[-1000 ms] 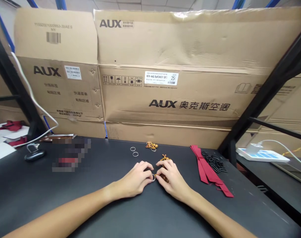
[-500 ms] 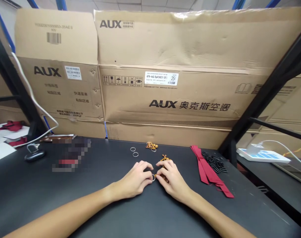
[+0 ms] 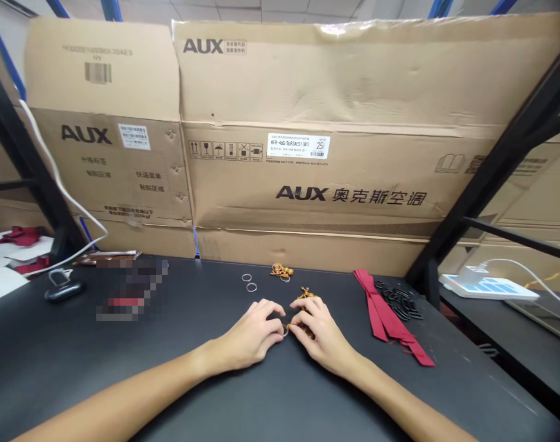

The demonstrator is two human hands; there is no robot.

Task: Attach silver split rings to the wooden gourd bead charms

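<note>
Left hand (image 3: pixel 255 334) pinches metal ring (image 3: pixel 287 332); right hand (image 3: pixel 323 334), right of it, grips beaded charm (image 3: pixel 306 294). Apparently joining them; next needs steady alignment.

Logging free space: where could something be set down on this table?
Bare tabletop shows between the forearms and from the left one out to the black device. Crowded: the ring and beads by the fingers, and red straps beside black loops.

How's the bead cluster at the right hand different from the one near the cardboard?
The near bead cluster is partly hidden by the right hand; the far bead cluster lies uncovered. The near bead cluster looks stretched out, while the far bead cluster is tightly bunched. Both are amber-brown.
</note>
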